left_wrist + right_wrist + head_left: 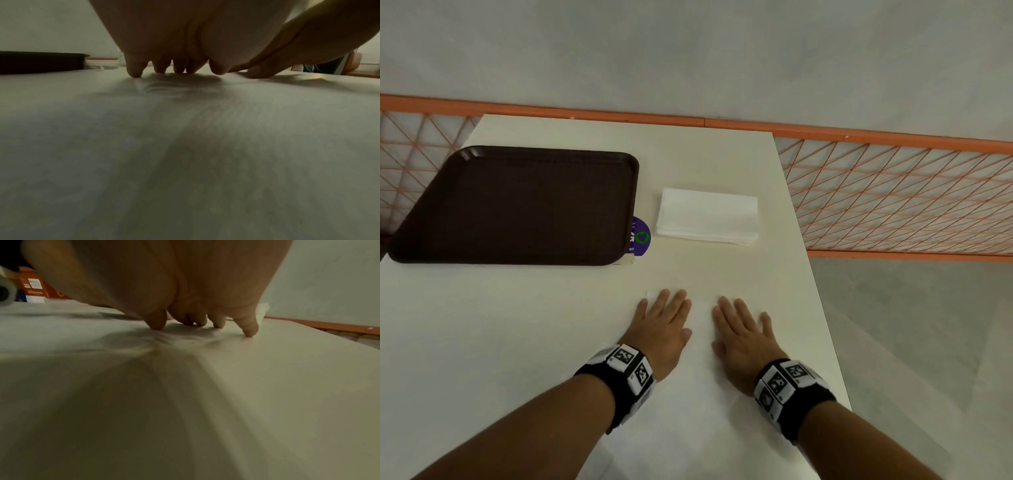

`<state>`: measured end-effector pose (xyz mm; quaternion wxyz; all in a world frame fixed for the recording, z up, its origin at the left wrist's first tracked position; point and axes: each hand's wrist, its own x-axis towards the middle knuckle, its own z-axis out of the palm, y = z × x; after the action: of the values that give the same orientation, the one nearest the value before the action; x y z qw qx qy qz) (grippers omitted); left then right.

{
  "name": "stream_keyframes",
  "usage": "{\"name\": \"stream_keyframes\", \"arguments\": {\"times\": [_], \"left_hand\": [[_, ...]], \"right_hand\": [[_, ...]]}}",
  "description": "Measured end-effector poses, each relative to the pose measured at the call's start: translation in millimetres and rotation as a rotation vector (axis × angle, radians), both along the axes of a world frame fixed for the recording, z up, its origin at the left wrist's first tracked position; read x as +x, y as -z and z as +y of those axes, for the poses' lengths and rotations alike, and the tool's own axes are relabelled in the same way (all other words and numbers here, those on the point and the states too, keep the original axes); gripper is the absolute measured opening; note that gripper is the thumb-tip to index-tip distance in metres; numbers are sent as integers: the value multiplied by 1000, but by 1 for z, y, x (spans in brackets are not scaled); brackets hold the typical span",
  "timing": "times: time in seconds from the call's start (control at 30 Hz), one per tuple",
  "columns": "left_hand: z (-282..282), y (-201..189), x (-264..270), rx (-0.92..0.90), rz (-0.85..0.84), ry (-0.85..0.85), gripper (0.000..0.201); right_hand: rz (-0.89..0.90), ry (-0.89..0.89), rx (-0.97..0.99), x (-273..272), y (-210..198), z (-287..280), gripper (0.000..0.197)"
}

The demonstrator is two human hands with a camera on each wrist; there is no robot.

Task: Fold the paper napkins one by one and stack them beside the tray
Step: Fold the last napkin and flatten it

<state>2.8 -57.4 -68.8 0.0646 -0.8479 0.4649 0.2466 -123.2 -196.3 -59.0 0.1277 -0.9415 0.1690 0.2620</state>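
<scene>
Pale grey wall and floor surround a smooth cream rectangular table (551,342), with an orange wire-mesh railing (893,192) running behind it from 9 to 3 o'clock. At 10 o'clock on the table lies a dark brown, rounded-corner plastic tray (517,205) with a fine textured bed and a raised rim. A purple round sticker (640,236) peeks out from under the tray's right edge. Just beside it, at 12 o'clock from the hands, sits a neat stack of folded white paper napkins (707,217), soft-edged and rectangular, apart from the tray.

Near the table's front, a thin white paper napkin (702,359) lies spread flat, almost the same tone as the tabletop. The left hand (662,329) and right hand (743,337) both rest on it, palms down with fingers straight and spread, side by side with a narrow gap between them. The wrist views show the fingertips (134,72) pressing into the sheet, which puckers into small creases around them (158,324). Black bands with square printed markers (626,373) wrap both wrists.
</scene>
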Motion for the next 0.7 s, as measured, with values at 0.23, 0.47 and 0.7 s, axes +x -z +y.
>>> {"name": "stream_keyframes", "arguments": {"times": [0.23,0.47,0.7], "left_hand": [[1,-10,18,28,-7,-75,66],[-4,-7,11,48,25,-9,65],[-24,-22,14,-20,-12,-94,62]], "right_hand": [[-19,100,-72,-5,-9,-19,65],[-32,34,-42,6,-9,-13,69],[-44,163,-10,24,-29,-26,60]]}}
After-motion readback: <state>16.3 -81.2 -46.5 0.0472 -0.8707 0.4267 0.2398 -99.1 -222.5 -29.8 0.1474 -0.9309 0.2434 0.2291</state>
